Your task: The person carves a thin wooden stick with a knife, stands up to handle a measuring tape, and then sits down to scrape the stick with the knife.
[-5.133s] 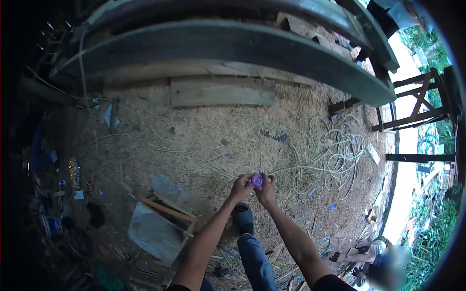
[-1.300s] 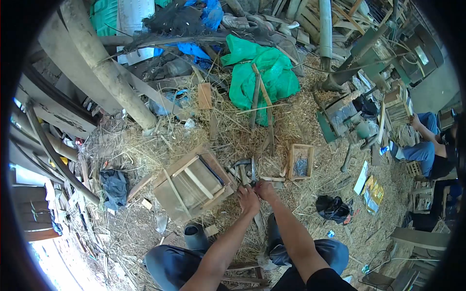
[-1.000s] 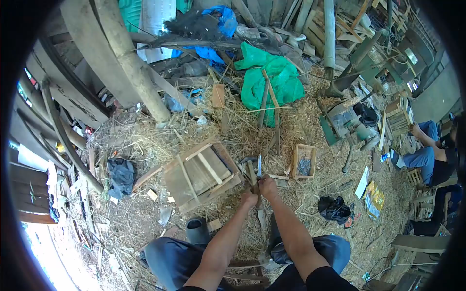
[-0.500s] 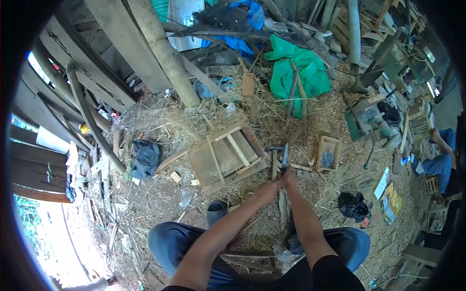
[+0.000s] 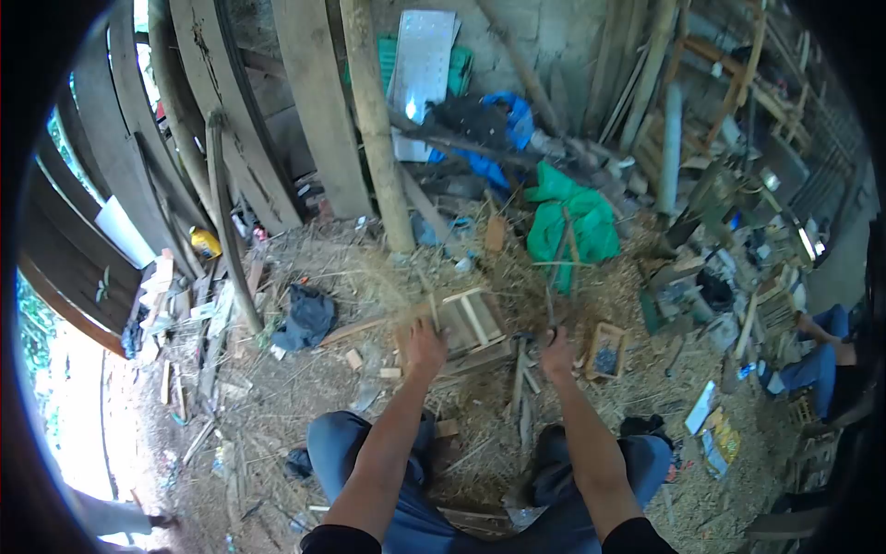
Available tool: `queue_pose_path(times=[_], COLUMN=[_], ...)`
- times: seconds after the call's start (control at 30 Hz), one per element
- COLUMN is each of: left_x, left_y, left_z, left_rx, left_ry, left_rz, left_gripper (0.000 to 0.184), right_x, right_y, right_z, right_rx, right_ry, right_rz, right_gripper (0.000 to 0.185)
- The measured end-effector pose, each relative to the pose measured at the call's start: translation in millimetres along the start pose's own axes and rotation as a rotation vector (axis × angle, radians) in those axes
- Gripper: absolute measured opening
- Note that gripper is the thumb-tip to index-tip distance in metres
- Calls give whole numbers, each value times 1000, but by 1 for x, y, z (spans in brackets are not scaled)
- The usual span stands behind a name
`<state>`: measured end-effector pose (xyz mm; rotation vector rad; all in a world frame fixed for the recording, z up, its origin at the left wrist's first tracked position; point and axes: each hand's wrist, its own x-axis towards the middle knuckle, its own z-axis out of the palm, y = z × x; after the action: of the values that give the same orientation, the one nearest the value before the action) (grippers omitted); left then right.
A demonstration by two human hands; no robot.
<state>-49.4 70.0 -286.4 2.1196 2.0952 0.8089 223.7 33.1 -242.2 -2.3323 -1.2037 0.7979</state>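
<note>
My left hand (image 5: 426, 351) is at the left part of a low wooden panel with battens (image 5: 471, 323), its fingers slightly apart on or just above the wood. To the right, my right hand (image 5: 556, 357) is closed around the dark handle of a knife (image 5: 551, 309), whose narrow blade points away from me. Between my hands, a hammer (image 5: 519, 374) lies on the straw-covered ground beside thin wood pieces. Right of my right hand sits a small wooden box (image 5: 606, 353) with what look like nails inside.
Ahead are a green sheet (image 5: 574, 222), sticks and a wooden post (image 5: 378, 138). A dark cloth (image 5: 306, 319) lies left. Black plastic (image 5: 646, 427) and a yellow packet (image 5: 720, 441) lie right. A seated person (image 5: 821, 351) is at far right; wood scraps litter the floor.
The view has tilted upward. My left hand has left the spot beside my right hand and moved left to the panel. My right hand has moved slightly away from the hammer, still holding the knife.
</note>
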Motion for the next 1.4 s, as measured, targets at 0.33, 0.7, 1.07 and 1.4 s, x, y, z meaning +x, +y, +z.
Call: queue_pose_path(times=[0.33,0.7,1.07,1.4], left_x=[65,58,71,79], left_y=[6,54,17,-5], left_z=[-67,-193,-172,-153], left_rx=[-171,-753,-885,-703], left_ry=[-268,-212,-309,-317], left_rz=[-289,214,242,264], left_gripper=[26,22,30,22], right_x=[-69,-106,-82,-71], right_y=[-131,-199,-192,-173], right_z=[-137,-53,24,57], right_rx=[72,631,569,550], right_ry=[251,-32,-50,-216], right_rz=[-537,-848,-938,-730], right_gripper=[25,28,22,19])
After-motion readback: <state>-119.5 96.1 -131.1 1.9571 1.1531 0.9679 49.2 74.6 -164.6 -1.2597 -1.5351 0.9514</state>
